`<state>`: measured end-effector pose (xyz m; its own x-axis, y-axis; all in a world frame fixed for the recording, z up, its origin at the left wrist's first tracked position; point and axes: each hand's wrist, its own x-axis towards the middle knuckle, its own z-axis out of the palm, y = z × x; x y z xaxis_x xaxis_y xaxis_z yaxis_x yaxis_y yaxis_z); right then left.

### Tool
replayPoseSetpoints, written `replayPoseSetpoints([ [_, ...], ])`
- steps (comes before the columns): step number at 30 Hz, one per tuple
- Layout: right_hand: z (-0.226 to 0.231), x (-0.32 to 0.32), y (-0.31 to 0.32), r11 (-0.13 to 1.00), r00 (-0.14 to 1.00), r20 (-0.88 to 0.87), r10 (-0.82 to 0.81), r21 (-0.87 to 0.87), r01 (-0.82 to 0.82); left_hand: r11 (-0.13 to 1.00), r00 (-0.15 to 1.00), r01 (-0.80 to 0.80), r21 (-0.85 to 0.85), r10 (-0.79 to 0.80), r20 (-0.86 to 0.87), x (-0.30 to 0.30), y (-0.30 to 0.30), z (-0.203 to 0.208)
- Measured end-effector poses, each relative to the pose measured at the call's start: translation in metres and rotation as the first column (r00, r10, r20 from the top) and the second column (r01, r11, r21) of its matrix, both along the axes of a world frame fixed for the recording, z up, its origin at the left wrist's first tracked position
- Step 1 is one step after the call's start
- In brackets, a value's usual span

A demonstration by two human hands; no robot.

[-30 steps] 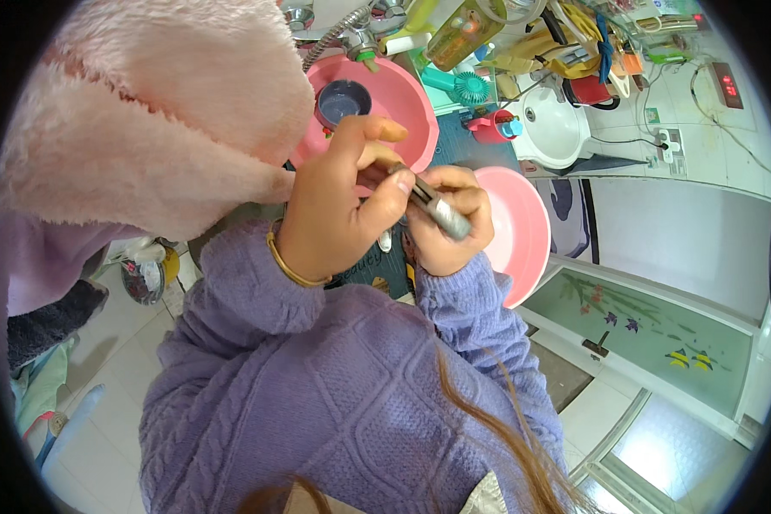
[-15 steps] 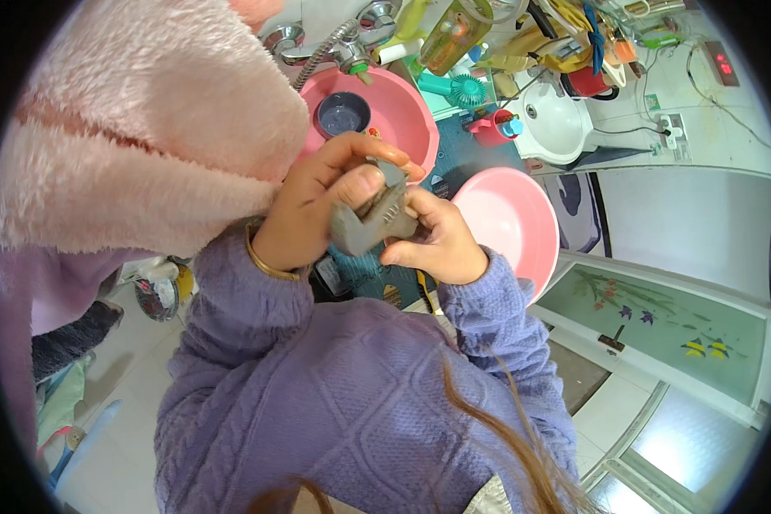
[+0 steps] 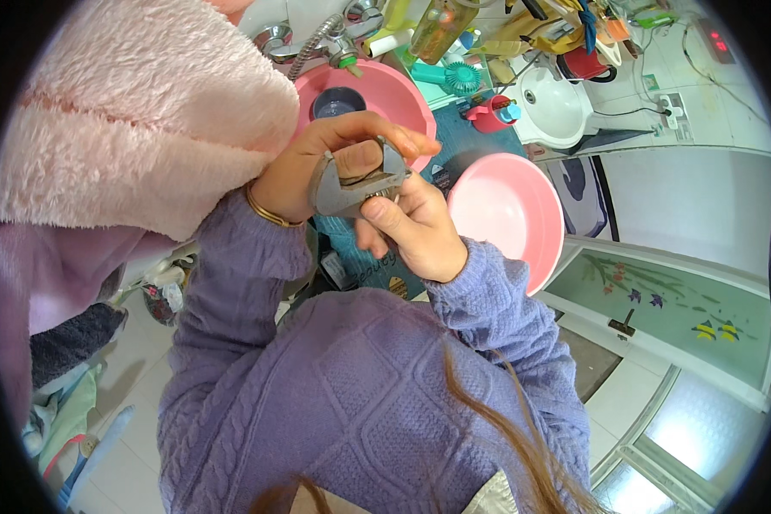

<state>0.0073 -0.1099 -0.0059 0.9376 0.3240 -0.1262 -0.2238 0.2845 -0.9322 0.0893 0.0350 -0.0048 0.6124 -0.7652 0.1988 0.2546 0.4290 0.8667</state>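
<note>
An adjustable wrench (image 3: pixel 338 199) with a grey metal head is between my hands in front of my chest, its open jaws facing up. My left hand (image 3: pixel 304 163) is closed round the jaw end, with its thumb lying inside the jaw gap. From the right, my right hand (image 3: pixel 428 230) grips the wrench near its adjusting screw. The right thumb presses on the screw area and the other fingers curl beneath. The handle is hidden from view. Behind the wrench stands a pink basin (image 3: pixel 415 107) holding a small dark bowl (image 3: pixel 338 103).
A fluffy pink towel (image 3: pixel 163 111) hangs close on the left. Another pink basin (image 3: pixel 522 210) stands to the right, below a white sink (image 3: pixel 552 107). A tap with a hose (image 3: pixel 338 51), a teal brush (image 3: pixel 458 77) and a pink mug (image 3: pixel 488 116) are at the back.
The wrench has turned so its jaw opening shows more plainly. My right thumb has moved up onto the screw area, and both hands have shifted slightly up and left.
</note>
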Motion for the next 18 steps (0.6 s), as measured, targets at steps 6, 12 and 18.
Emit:
replayPoseSetpoints([
  [6, -0.001, -0.001, 0.007, 0.99, 0.995, 0.06, -0.083, 0.116, 0.076, 0.999, 0.999, 0.034, 0.022, -0.035, 0.035, 0.002, 0.0, 0.0],
  [12, -0.005, 0.0, -0.004, 0.996, 0.997, 0.023, 0.075, 0.051, -0.076, 1.0, 0.992, -0.012, 0.008, 0.011, 0.127, 0.001, -0.003, -0.003],
  [18, -0.006, -0.003, -0.004, 0.996, 0.99, 0.111, 0.084, -0.009, -0.084, 1.0, 0.991, -0.021, -0.005, 0.022, 0.135, 0.001, -0.001, -0.004],
])
